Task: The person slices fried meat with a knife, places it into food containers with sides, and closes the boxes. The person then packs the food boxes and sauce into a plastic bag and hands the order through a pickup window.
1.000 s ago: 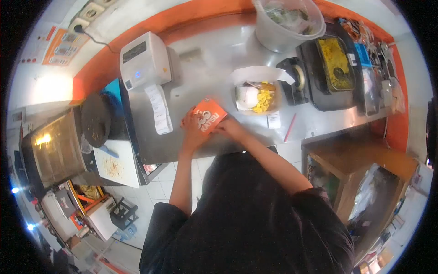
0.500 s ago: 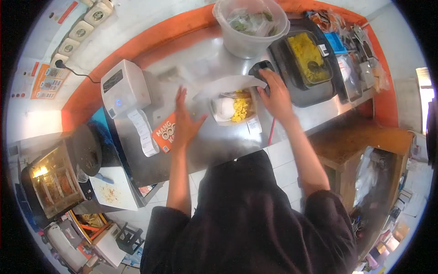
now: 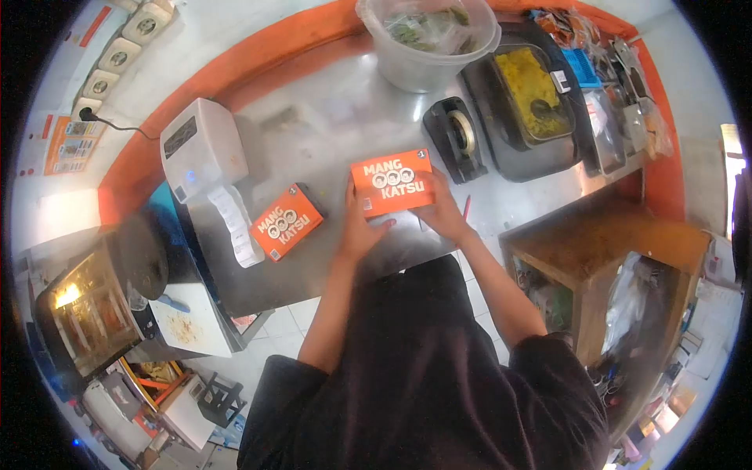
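An orange box with white lettering, its lid down, sits on the metal counter between my hands. My left hand is wrapped against its left side, with the thumb along the near edge. Around the right side and near corner of the same box are the fingers of my right hand. Another closed orange box lies angled to the left, touched by neither hand. Beside it a long paper receipt hangs from a white printer. The food inside the held box is hidden.
A black tape dispenser stands right of the boxes, near a red pen. Behind are a clear bucket and a black tray holding a container of yellow food. A wooden cabinet stands at the right.
My hands left the first orange box and moved right to the food box. Its white-sided lid, open before, is now down, hiding the food. The camera view has shifted.
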Demonstrator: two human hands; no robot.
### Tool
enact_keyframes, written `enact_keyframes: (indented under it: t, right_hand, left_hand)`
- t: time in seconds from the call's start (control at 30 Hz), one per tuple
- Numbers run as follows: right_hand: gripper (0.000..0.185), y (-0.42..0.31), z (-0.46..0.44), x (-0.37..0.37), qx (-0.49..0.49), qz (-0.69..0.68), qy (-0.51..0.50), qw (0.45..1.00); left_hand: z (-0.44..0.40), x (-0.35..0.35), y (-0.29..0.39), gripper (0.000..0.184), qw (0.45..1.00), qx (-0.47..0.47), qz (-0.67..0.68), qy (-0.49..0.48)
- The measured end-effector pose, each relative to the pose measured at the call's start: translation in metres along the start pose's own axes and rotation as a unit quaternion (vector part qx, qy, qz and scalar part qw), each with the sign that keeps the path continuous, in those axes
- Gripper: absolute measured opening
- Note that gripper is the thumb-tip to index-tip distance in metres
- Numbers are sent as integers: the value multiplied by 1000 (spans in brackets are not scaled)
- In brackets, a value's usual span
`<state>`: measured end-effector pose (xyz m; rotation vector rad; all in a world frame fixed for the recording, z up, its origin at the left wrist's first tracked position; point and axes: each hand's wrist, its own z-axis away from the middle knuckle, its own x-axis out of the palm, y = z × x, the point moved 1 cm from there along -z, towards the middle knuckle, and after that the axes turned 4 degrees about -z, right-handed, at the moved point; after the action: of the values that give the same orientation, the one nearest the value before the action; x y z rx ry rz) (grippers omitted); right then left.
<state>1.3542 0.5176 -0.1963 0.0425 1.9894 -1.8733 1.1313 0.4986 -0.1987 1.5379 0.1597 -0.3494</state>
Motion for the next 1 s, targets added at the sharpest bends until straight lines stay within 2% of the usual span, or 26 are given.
enact_keyframes:
  t: [0.03, 0.13, 0.2, 0.27, 0.3, 0.33, 0.37, 0.4, 0.43, 0.47, 0.5, 0.53, 0.57, 0.63, 0.67, 0.73, 0.8, 0.83, 0.93, 1.0]
  right_hand:
    - [76, -7, -1, -4, 18, 19, -3, 1000]
    - [64, -29, -2, -20, 56, 32, -20, 998]
    - [67, -31, -3, -23, 104, -12, -16, 994]
    - [69, -15, -1, -14, 93, -36, -8, 995]
    - [71, -11, 1, -8, 88, -111, -12, 990]
    - [73, -5, 3, -3, 83, -186, -15, 979]
    - [73, 1, 5, -2, 83, -186, -16, 979]
    - [80, 4, 6, -4, 41, -118, -30, 992]
    - [86, 7, 9, -7, 0, -50, -43, 998]
    - [86, 10, 13, -12, 2, -49, -42, 998]
    - [90, 5, 16, -18, -7, 64, -74, 995]
    - [93, 3, 18, -23, -16, 176, -106, 979]
    - [93, 5, 19, -28, -15, 175, -106, 979]
    - [90, 9, 17, -35, -51, 185, -167, 967]
    - [90, 11, 15, -40, -51, 183, -167, 967]
    - [76, 11, 8, -48, -30, 194, -218, 956]
    - [69, 3, 2, -49, -63, 197, -213, 955]
    - [63, 0, 0, -49, -97, 200, -208, 952]
    - [59, 24, 6, -37, -73, 215, -182, 957]
    - [60, 30, 7, -31, -91, 186, -152, 966]
  left_hand:
    - [0, -4, 4, 71, 999, 19, -26, 26]
    - [-3, -26, 24, 71, 997, 13, -76, 19]
    - [-6, -33, 40, 70, 994, -44, -96, 11]
    - [-3, -25, 13, 71, 998, -34, -55, 25]
    - [-3, -22, 7, 73, 999, -23, -13, 38]
    - [-2, -22, 0, 73, 999, -22, -13, 39]
    - [4, -23, -6, 81, 999, 1, -42, 15]
    - [7, -25, -2, 89, 997, 24, -70, -9]
    - [11, -28, 3, 89, 997, 24, -69, -10]
    - [16, -30, 7, 96, 981, 12, -186, -52]
    - [18, -33, 12, 104, 950, 0, -299, -91]
    - [19, -34, 5, 104, 950, 1, -299, -92]
    - [22, -35, -7, 103, 954, 23, -277, -111]
    - [23, -38, -16, 102, 957, 44, -257, -130]
    - [23, -40, -21, 96, 949, 45, -277, -141]
    - [20, -43, -22, 90, 941, 46, -297, -154]
    - [15, -45, -23, 76, 937, 74, -298, -168]
    - [12, -45, -24, 76, 936, 75, -298, -169]
    - [10, -43, -28, 67, 932, 92, -308, -167]
    - [5, -42, -25, 63, 941, 74, -290, -160]
